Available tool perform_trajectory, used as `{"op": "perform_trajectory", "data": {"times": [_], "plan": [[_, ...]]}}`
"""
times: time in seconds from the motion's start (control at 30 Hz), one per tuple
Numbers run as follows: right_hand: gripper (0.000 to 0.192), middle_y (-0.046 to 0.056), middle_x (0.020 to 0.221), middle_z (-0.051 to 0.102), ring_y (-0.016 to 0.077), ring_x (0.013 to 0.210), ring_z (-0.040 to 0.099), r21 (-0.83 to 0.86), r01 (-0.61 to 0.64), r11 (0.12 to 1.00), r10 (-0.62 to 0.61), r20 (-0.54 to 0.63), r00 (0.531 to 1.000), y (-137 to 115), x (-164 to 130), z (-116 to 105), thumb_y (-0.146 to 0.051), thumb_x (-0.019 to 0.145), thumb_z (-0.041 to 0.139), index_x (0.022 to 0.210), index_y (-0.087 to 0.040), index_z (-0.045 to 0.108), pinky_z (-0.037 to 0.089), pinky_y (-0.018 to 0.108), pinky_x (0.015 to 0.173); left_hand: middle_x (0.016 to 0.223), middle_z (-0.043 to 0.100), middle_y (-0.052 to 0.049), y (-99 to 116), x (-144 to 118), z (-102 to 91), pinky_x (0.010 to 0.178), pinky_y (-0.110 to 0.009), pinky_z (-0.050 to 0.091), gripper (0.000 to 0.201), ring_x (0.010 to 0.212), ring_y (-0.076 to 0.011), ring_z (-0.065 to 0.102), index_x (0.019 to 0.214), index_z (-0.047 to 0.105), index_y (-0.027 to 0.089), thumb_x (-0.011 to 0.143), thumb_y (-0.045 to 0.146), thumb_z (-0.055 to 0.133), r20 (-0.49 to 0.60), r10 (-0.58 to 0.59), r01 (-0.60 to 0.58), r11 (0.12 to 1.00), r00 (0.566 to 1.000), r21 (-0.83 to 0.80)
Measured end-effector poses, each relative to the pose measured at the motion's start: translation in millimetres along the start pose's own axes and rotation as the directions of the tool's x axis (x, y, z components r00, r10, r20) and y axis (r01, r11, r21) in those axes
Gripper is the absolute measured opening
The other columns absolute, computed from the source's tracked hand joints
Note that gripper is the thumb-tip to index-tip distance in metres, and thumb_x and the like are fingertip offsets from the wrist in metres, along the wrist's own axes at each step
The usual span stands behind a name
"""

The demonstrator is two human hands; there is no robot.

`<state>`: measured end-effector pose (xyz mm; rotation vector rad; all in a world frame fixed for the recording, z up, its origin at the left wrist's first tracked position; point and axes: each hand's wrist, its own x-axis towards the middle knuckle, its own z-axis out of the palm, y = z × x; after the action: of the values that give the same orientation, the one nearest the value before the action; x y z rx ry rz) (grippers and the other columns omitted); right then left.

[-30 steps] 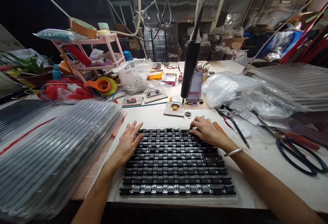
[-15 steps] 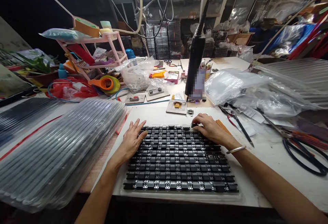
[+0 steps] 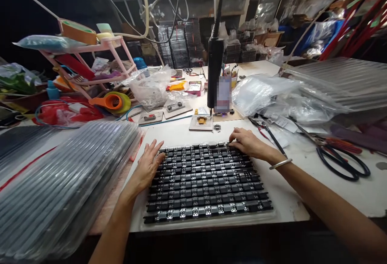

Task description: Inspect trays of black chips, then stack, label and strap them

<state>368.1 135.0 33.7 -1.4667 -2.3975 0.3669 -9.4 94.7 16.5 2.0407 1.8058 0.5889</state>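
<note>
Tray: the clear tray [image 3: 208, 220] of small black parts [image 3: 205, 183] lies flat on the white table [image 3: 302, 199], right in front of you and between your two hands.
Left hand: your left hand [image 3: 148, 165] lies flat and open on the tray's left side, fingers spread wide, holding nothing.
Right hand: your right hand [image 3: 246, 143] rests on the far right corner of the parts. The fingers curl down on the top row. You cannot tell if they pinch a part or only touch it.
Near your right hand: a thin pen [image 3: 272, 137] lies just beside it, and big scissors [image 3: 338, 159] lie farther out.
Near your left hand: a tall stack of clear trays [image 3: 66, 179] sits just beside it.
Watch out: the parts look loose in their rows. A hard push or a bump could knock them out of line, and a sliding wrist could drag some along.
Watch out too: the tray's near edge sits close to the table edge, so a pull toward you could tip it off.
</note>
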Motion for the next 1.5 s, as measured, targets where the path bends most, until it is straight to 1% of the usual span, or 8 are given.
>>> {"op": "perform_trajectory", "data": {"times": [0.13,0.27,0.37,0.63,0.8,1.0,1.27,1.5], "plan": [[0.004,0.005,0.087,0.058,0.0206,0.082,0.051,0.017,0.032,0.999,-0.032,-0.015,0.999,4.5,-3.5,5.7,-0.023,0.084,0.056,0.082,-0.019,0.057,0.039,0.035,0.073,0.155,0.023,-0.008,21.9,-25.6,-12.6,0.114,-0.053,0.015,0.068,0.144,-0.0279,0.009,0.140,0.041,0.023,0.090,0.065,0.022,-0.007,0.123,-0.123,0.991,0.992,0.060],[0.001,0.004,0.083,0.059,0.0185,0.076,0.052,0.101,0.060,0.993,-0.058,-0.021,0.998,9.2,-0.6,9.0,-0.019,0.082,0.055,0.082,-0.020,0.055,0.040,0.033,0.070,0.156,0.018,-0.001,54.6,-59.7,-7.7,0.112,-0.057,0.015,0.055,0.144,-0.0281,0.006,0.142,0.035,0.034,0.093,0.058,0.029,0.210,0.237,-0.277,0.943,0.948,0.186],[0.006,0.005,0.087,0.059,0.0201,0.082,0.053,0.090,0.068,0.994,-0.066,-0.027,0.997,8.4,-0.9,8.5,-0.017,0.082,0.056,0.086,-0.019,0.059,0.041,0.034,0.074,0.155,0.019,-0.003,69.1,-73.0,7.6,0.111,-0.062,0.014,0.061,0.143,-0.0316,0.010,0.144,0.031,0.032,0.090,0.060,0.035,0.270,0.259,-0.334,0.899,0.927,0.283],[0.009,0.005,0.091,0.061,0.0199,0.086,0.054,-0.030,0.087,0.996,-0.089,-0.059,0.994,3.7,-6.9,10.7,-0.017,0.087,0.053,0.087,-0.020,0.061,0.038,0.034,0.076,0.152,0.025,-0.004,57.4,-79.6,26.9,0.108,-0.064,0.020,0.062,0.142,-0.0330,0.016,0.145,0.028,0.031,0.090,0.060,0.034,0.206,0.278,-0.340,0.849,0.938,0.404],[0.009,0.004,0.089,0.063,0.0196,0.086,0.054,-0.040,0.117,0.992,-0.121,-0.102,0.987,1.2,-2.8,11.1,-0.016,0.089,0.053,0.085,-0.019,0.061,0.034,0.034,0.076,0.154,0.020,-0.002,83.9,-56.2,15.5,0.111,-0.062,0.013,0.062,0.143,-0.0309,0.012,0.147,0.019,0.034,0.092,0.059,0.033,0.236,0.348,-0.413,0.841,0.907,0.349],[0.014,0.006,0.093,0.063,0.0207,0.088,0.053,-0.046,0.131,0.990,-0.137,-0.160,0.978,-6.6,-3.8,11.7,-0.007,0.086,0.053,0.084,-0.018,0.061,0.035,0.034,0.077,0.155,0.018,-0.003,132.1,-4.5,32.5,0.114,-0.058,0.005,0.069,0.144,-0.0277,0.005,0.148,0.017,0.029,0.090,0.064,0.029,0.441,0.502,-0.618,0.767,0.744,0.169],[0.014,0.007,0.091,0.063,0.0200,0.089,0.054,0.048,0.045,0.998,-0.031,-0.263,0.964,11.8,-11.7,-1.9,-0.011,0.089,0.050,0.087,-0.018,0.062,0.038,0.034,0.078,0.154,0.020,-0.007,143.2,11.0,51.9,0.113,-0.060,0.004,0.074,0.144,-0.0295,0.008,0.146,0.027,0.021,0.089,0.067,0.022,0.453,0.413,-0.554,0.799,0.790,0.236],[0.012,0.006,0.092,0.060,0.0190,0.085,0.055,0.045,0.047,0.998,-0.040,-0.132,0.990,12.1,-19.2,-8.4,-0.013,0.087,0.056,0.089,-0.018,0.066,0.040,0.034,0.076,0.155,0.017,-0.006,155.2,24.0,58.1,0.112,-0.061,0.003,0.075,0.144,-0.0287,0.005,0.148,0.021,0.020,0.089,0.067,0.022,0.477,0.438,-0.585,0.781,0.762,0.217]]}}
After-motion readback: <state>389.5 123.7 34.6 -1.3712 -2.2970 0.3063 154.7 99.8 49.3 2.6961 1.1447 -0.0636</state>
